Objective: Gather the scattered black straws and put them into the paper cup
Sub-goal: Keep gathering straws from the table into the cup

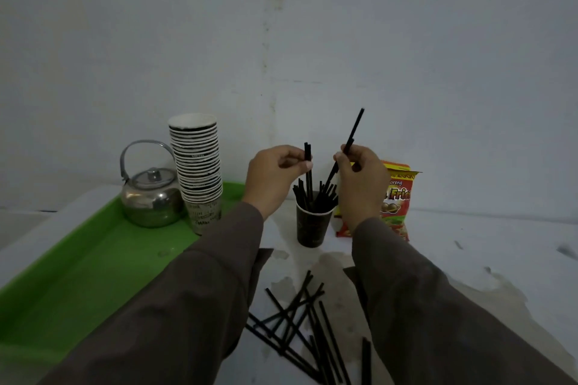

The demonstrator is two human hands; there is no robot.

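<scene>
A dark paper cup [312, 228] stands upright on the white table, with several black straws [322, 194] sticking out of it. My left hand [275, 178] hovers above the cup's left side and pinches two black straws [308, 155] held upright, their lower ends inside the cup. My right hand [362, 181] is above the cup's right side, gripping one black straw [353, 134] tilted to the right, its lower end at the cup's mouth. Several more black straws [300, 322] lie scattered and crossed on the table near me.
A green tray [78, 275] at the left carries a steel kettle [150, 197] and a tall stack of paper cups [198, 172]. A red and yellow snack packet [397, 197] stands behind my right hand. A wall rises behind the white table [484, 244].
</scene>
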